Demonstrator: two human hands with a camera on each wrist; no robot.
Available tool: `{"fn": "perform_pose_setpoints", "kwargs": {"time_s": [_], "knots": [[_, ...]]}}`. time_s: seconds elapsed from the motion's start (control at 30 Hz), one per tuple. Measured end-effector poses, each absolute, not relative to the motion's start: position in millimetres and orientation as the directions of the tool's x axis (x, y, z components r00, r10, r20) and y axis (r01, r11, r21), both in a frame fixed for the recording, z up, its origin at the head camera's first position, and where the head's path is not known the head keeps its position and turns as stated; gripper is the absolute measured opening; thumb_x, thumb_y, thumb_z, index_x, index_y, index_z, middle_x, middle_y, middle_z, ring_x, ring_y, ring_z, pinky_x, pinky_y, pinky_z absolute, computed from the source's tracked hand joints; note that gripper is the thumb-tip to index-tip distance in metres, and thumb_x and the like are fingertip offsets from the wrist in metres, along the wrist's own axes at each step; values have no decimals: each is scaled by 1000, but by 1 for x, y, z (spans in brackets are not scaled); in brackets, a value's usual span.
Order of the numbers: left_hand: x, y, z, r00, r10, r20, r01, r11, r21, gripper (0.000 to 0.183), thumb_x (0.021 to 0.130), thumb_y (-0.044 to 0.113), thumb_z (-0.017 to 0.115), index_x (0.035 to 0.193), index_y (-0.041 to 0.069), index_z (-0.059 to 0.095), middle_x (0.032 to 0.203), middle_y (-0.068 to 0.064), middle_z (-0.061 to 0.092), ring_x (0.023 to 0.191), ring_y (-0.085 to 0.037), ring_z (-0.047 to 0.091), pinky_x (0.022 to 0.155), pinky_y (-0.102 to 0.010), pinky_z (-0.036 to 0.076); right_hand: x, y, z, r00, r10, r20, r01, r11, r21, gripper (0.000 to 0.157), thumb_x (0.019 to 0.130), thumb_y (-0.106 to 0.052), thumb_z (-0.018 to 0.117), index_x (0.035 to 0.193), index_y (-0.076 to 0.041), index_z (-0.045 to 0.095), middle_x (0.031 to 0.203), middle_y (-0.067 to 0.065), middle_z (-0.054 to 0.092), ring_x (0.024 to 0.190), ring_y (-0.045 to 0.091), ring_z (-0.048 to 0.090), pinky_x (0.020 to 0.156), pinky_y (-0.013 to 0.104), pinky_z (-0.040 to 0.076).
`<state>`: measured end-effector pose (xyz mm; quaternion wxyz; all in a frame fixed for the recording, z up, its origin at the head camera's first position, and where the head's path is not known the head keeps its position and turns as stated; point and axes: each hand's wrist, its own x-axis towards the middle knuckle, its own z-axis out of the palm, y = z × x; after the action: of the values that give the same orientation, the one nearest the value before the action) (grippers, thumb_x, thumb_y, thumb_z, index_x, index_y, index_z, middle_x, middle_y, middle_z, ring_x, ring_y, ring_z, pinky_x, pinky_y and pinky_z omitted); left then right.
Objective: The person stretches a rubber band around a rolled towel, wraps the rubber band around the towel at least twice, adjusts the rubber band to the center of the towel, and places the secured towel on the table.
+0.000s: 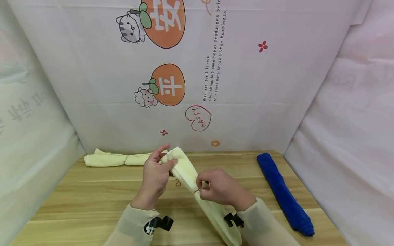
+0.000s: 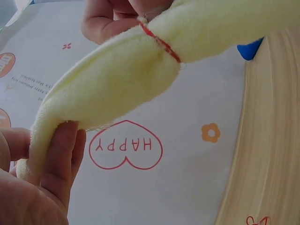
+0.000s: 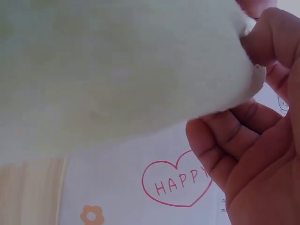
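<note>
A pale yellow towel (image 1: pixel 212 213), rolled long, slants between both hands above the table. My left hand (image 1: pixel 155 179) grips its upper end, thumb on top and fingers beneath. A thin red band (image 2: pixel 161 43) cinches the roll around its middle. At that band, the curled thumb and forefinger of my right hand (image 1: pixel 220 187) pinch it against the towel's side. The right wrist view shows the towel (image 3: pixel 126 75) close up and blurred, hiding the band; my right hand (image 3: pixel 262 140) is at its edge.
Another rolled yellow towel (image 1: pixel 106 160), tied in the middle, lies at the back left of the wooden table (image 1: pixel 92 205). Along the right side lies a rolled blue towel (image 1: pixel 284 194). A small red loop (image 1: pixel 178 182) is on the tabletop. White printed cloth (image 1: pixel 240 85) walls the sides and back.
</note>
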<state>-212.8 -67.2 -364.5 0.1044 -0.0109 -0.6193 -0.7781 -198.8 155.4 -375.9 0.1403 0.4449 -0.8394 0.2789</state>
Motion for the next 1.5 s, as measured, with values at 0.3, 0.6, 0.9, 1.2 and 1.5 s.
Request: {"fn": "perform_pose_setpoints", "kwargs": {"time_s": [0.3,0.6,0.9,1.2,1.5], "knots": [[-212,-69,-366,-977,-144,159,186,-205,961,56,85,-13,69,134,13,61,107,-18,49,89,-29,63,63,-35,59,-200,161,-371,-546,-719,431,-836,432,-339,25,74,-6,69,71,-23,50,71,-14,50,59,1,42,53,14,38],[-214,-74,-366,-979,-146,142,172,-227,959,56,85,-14,67,134,12,61,107,-18,49,92,-31,62,61,-35,59,-198,171,-369,-446,-805,392,-886,336,-318,20,94,-15,72,85,-19,54,88,-11,54,75,6,50,69,20,45],[-213,-85,-365,-987,-116,114,143,-283,948,68,89,-11,65,147,18,45,116,-16,50,94,-28,64,67,-38,59,-188,178,-372,-536,-764,360,-832,407,-377,14,99,-18,64,91,-19,52,87,-11,52,79,7,50,71,24,47],[-197,-75,-383,-873,333,357,99,-596,797,65,95,-10,46,145,15,12,132,-15,53,109,-28,63,98,-41,48,-181,175,-373,-714,-590,376,-641,336,-690,8,102,-17,58,95,-18,57,94,-7,63,87,14,61,74,35,52],[-192,-61,-387,-787,363,499,322,-448,834,60,97,-7,56,141,21,25,129,-20,52,110,-29,61,89,-35,52,-187,169,-377,-702,-638,317,-545,195,-816,8,101,-14,59,94,-10,60,85,-1,63,76,14,57,67,28,50]]}}
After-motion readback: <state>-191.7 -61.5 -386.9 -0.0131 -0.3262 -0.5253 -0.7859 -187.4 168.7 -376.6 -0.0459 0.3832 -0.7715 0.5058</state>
